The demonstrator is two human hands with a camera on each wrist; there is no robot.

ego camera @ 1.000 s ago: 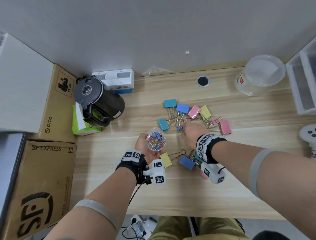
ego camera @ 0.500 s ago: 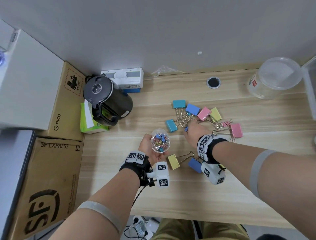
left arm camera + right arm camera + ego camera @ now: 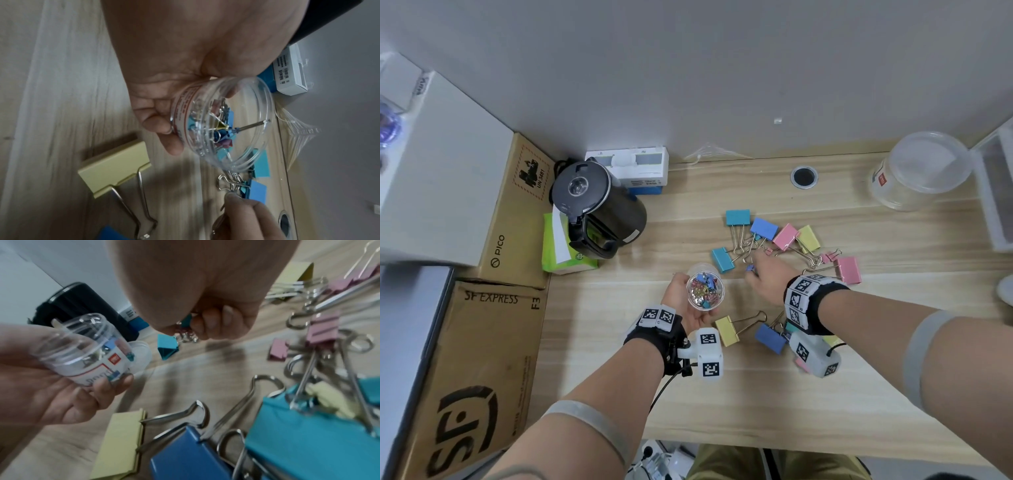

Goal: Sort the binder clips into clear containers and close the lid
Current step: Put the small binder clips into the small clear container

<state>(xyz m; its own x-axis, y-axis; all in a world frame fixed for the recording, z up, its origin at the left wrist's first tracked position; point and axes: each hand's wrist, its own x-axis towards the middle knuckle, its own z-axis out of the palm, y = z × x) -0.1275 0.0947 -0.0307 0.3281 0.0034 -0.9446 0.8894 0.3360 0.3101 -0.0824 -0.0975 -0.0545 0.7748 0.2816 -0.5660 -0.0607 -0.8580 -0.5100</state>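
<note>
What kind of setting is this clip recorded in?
Probably an office or workroom desk against a wall. The wooden desktop has a cable grommet, shipping boxes stand beside it, and a black kettle sits on the desk near scattered binder clips.

Soft, even light is falling from overhead, and my hands are casting only faint shadows on the desk [image 3: 825, 394]. My head view is bending at its edges. Both wrist views are smearing, the near clips blurring out of focus.
</note>
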